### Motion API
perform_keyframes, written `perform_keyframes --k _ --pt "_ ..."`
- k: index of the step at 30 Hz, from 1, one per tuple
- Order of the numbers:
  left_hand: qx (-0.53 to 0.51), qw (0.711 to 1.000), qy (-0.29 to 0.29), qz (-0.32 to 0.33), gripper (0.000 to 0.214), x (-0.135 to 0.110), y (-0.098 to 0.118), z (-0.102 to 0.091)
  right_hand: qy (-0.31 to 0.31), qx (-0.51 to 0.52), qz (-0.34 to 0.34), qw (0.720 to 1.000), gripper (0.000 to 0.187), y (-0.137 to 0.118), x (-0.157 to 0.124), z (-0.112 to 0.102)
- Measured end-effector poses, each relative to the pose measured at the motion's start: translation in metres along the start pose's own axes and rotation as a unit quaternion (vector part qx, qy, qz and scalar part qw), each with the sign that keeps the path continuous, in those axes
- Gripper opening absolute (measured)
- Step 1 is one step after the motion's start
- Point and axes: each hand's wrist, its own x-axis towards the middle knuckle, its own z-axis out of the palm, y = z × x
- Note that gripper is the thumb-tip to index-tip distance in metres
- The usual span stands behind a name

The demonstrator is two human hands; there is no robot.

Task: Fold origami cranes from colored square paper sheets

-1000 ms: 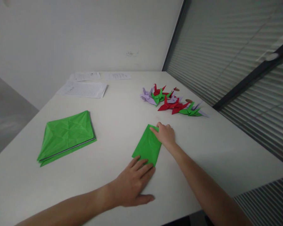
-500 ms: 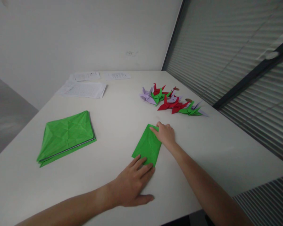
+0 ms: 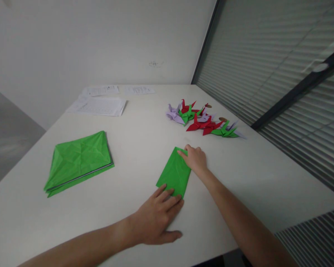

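Observation:
A folded sheet of green origami paper (image 3: 173, 169) lies flat on the white table (image 3: 133, 148), in front of me. My left hand (image 3: 160, 217) rests with its fingers spread, the fingertips touching the near edge of this paper and the thumb out on the table. At the far right corner, my right hand (image 3: 195, 158) pinches the paper between thumb and fingers. Part of that corner is hidden behind the right hand.
A stack of creased green paper (image 3: 79, 159) sits to the left. Several folded paper cranes (image 3: 203, 124) in red, green and lilac cluster at the back right, near the window blinds (image 3: 267, 66). Printed sheets (image 3: 100, 106) lie at the back left.

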Motion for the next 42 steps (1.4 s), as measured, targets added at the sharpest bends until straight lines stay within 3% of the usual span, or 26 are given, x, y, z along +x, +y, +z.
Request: perform_keyframes --k 13,30,42 --pt "-0.010 1.000 0.015 -0.002 0.073 -0.0005 -0.0002 0.0016 0.023 -0.003 -0.006 1.000 0.043 0.0005 -0.0013 0.0000" --pt "-0.005 1.000 0.014 0.001 0.074 -0.0010 -0.0025 0.0038 0.004 0.001 0.001 1.000 0.044 -0.0013 -0.0009 -0.0024" --pt "0.006 0.999 0.027 -0.024 0.072 0.0029 -0.0046 -0.0060 0.003 -0.007 0.000 1.000 0.044 -0.0027 -0.0022 -0.0045"
